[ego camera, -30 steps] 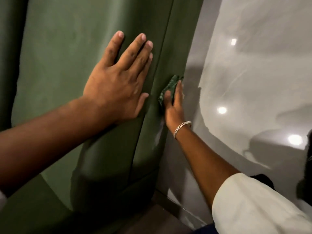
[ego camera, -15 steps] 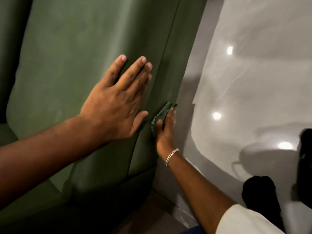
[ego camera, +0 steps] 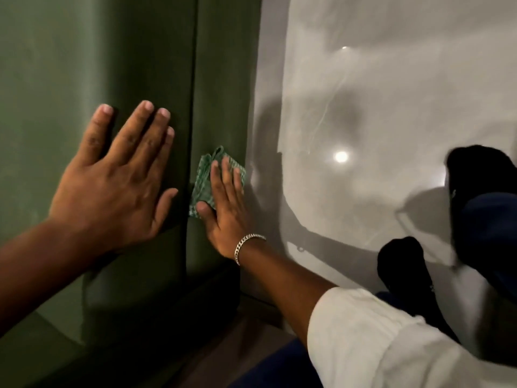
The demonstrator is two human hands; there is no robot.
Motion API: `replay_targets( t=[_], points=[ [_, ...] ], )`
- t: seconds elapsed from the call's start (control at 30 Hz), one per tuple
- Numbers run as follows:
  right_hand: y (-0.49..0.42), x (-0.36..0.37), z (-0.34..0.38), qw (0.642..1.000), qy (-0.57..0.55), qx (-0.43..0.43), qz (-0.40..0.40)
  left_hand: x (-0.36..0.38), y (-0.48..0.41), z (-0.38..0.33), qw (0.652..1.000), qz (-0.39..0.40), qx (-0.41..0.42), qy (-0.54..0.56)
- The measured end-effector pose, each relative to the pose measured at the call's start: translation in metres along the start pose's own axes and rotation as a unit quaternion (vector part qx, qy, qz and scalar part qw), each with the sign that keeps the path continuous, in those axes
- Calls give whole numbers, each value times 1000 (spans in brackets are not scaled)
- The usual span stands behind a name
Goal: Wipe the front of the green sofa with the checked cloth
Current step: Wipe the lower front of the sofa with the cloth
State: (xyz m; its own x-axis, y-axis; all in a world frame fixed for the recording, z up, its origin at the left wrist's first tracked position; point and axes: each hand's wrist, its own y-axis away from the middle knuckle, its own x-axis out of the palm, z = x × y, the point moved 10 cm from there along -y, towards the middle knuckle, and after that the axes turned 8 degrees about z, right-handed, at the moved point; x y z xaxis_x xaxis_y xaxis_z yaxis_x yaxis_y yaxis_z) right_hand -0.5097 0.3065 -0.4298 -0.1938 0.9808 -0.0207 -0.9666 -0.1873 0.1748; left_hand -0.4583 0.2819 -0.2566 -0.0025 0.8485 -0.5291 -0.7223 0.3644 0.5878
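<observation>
At the centre of the view, the right hand's fingers (ego camera: pixel 223 177) lie flat and together, pressing the folded green-and-white checked cloth (ego camera: pixel 208 180) against the narrow front panel of the green velvet sofa (ego camera: pixel 221 93). The right hand (ego camera: pixel 226 217) wears a silver chain bracelet (ego camera: pixel 246 246) at its wrist, with a white sleeve (ego camera: pixel 377 340) toward five o'clock. At nine o'clock from the cloth, the left hand (ego camera: pixel 112 189) rests open, fingers spread on the sofa's wider panel. The glossy grey floor (ego camera: pixel 377 107) spreads toward two o'clock.
</observation>
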Motion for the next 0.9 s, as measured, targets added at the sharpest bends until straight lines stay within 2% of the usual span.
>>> replay_targets(
  t=[0.13,0.3,0.37,0.47,0.6,0.7,0.83,0.9],
  points=[
    [15,12,-3,993,-67,89,-29,2,-1,-3,1000,9,10,-9],
    [5,4,3,993,-91,71,-12,2,-4,-4,1000,7,17,-16],
    [-4,3,-10,987,-121,110,-11,3,-4,-4,1000,7,18,-10],
    [16,12,-11,981,-105,163,-23,-1,-3,-3,1000,-2,9,-7],
    [73,42,-14,966,-104,236,27,2,-5,-5,1000,14,19,-10],
    [91,50,-4,956,-123,256,73,3,-7,-8,998,31,46,-7],
    [88,18,8,958,-146,245,33,-1,-13,-6,995,29,67,61],
    [69,-10,14,952,-210,220,-22,-14,-23,1,982,-3,43,184]
  ],
)
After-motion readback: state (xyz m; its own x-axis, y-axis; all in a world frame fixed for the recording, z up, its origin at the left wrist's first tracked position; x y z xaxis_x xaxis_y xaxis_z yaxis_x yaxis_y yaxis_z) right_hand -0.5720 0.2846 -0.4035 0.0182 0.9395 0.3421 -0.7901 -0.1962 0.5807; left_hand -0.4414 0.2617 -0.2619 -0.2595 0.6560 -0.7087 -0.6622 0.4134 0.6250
